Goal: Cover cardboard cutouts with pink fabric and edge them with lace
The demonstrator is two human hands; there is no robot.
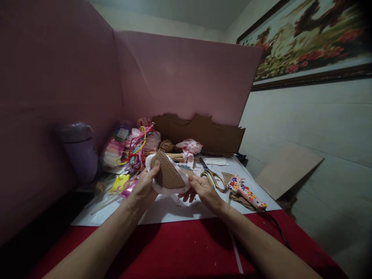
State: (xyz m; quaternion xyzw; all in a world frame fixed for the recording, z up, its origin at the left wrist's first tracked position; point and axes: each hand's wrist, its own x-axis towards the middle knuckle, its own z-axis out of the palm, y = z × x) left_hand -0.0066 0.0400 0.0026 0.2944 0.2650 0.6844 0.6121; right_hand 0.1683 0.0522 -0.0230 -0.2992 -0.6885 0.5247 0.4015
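Pink partition panels (186, 77) stand behind and to the left of the work area. A red cloth (174, 248) covers the near part of the table. A framed picture (314, 42) hangs on the wall at right. On the table lies a white sheet (174, 211); at its far side a torn-edged cardboard strip (223, 137) leans against the rear panel. A purple container (80, 155) stands at far left. A tangle of coloured fuzzy stems (139, 149) is heaped to the right of it.

A flower-patterned glue gun (247, 193) lies at right, partly over cardboard scrap, its corded end toward the near right.

Right hand (207, 190): thumb and forefinger at the right edge of the white layer (165, 190), other fingers curled below; whether they pinch it cannot be determined. Left hand (143, 184): clamped on the cardboard piece (168, 174), thumb flat on its face, fingers behind.

The cardboard piece, roughly wedge-shaped, is held above the white sheet, between the hands, backed by the white layer, which shows around its edges. Its narrow end points away from the person and slightly left; the broad end faces the person. The long axis slants from far left to near right.

Gold-handled scissors (207, 168) lie beyond the right hand, blades pointing away and slightly left. Smallest noted: a ball of twine (166, 146), beyond the cardboard piece.
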